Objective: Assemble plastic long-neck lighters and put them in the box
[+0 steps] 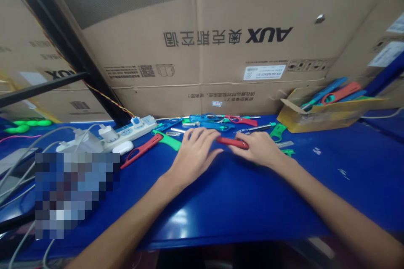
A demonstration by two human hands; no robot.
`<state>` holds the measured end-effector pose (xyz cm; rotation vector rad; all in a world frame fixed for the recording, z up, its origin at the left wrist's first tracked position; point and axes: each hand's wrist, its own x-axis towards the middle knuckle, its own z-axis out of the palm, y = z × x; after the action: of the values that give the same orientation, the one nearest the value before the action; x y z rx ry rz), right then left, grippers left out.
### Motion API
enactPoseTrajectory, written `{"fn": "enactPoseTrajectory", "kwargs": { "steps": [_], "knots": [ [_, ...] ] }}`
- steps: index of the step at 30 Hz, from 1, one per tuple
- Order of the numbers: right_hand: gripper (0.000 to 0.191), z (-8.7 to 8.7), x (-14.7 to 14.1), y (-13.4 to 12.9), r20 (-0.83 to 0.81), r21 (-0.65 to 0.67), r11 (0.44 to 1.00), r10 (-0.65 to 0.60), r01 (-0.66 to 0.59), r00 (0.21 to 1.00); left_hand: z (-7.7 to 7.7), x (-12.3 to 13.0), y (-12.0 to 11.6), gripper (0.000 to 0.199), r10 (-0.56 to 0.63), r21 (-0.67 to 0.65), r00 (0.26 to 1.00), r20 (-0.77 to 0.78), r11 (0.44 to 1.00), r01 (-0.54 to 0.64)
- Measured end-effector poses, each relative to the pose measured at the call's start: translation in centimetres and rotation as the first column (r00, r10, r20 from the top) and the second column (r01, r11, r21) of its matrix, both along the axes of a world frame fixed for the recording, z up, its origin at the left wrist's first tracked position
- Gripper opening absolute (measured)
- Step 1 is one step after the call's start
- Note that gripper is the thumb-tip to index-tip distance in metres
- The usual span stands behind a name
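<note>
Currently, my right hand [257, 147] grips a red plastic piece [232, 142] with fingers closed around its right end, held above the blue table [202, 206]. My left hand [196, 151], palm down, has its fingers extended and partly curled beside the piece's left end; whether they touch it, I cannot tell. Behind the hands: a loose pile of blue plastic parts [205, 122]. Left of the left hand: a green part [170, 141], a red handle [142, 150] and a white power strip [132, 132]. Right rear: an open cardboard box [325, 119] holding red and blue parts.
</note>
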<state>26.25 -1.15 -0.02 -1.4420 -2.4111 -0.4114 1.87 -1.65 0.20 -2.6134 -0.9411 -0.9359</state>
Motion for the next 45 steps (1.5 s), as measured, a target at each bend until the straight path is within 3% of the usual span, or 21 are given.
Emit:
{"fn": "enactPoseTrajectory", "kwargs": {
  "steps": [4,9,12,16,20,22,25,39,45],
  "knots": [
    [0.035,0.0,0.4,0.2,0.029,-0.019,0.995,0.1,-0.099,0.995,-0.6,-0.5,0.8,0.029,0.044,-0.002,0.993,-0.107,0.999,-0.044],
    [0.039,-0.6,-1.4,-0.6,0.044,0.145,0.986,-0.083,0.076,0.996,-0.6,-0.6,0.8,0.027,0.064,0.029,0.996,-0.061,0.998,-0.062],
    [0.043,-0.7,-1.5,-0.7,0.039,0.182,0.978,-0.116,0.107,0.993,-0.2,-0.3,0.3,0.024,0.042,0.048,0.999,-0.001,0.998,-0.041],
    [0.046,-0.1,-0.6,-0.4,-0.001,0.169,0.971,-0.174,0.172,0.985,0.1,0.1,-0.8,0.029,-0.121,0.079,0.988,0.098,0.99,0.113],
    [0.047,0.5,0.5,0.0,-0.041,0.13,0.954,-0.268,0.271,0.962,-0.5,0.5,-1.8,0.029,-0.331,-0.145,0.944,0.003,0.933,0.328],
    [0.047,0.7,0.9,0.2,-0.05,0.092,0.948,-0.303,0.306,0.952,-1.4,0.9,-2.0,0.028,-0.406,-0.303,0.911,-0.071,0.879,0.368],
    [0.045,0.9,1.3,0.4,-0.057,0.061,0.932,-0.354,0.357,0.934,-2.5,1.5,-1.9,0.027,-0.462,-0.412,0.882,-0.097,0.825,0.387],
    [0.05,1.0,1.6,0.9,-0.13,-0.009,0.897,-0.439,0.442,0.889,-2.5,1.1,-1.2,0.025,-0.411,-0.422,0.908,-0.078,0.839,0.343],
    [0.05,2.6,3.4,1.3,-0.33,-0.036,0.951,-0.3,0.306,0.895,-2.7,0.7,-0.2,0.024,-0.374,-0.416,0.926,-0.054,0.851,0.32]
  ]
}}
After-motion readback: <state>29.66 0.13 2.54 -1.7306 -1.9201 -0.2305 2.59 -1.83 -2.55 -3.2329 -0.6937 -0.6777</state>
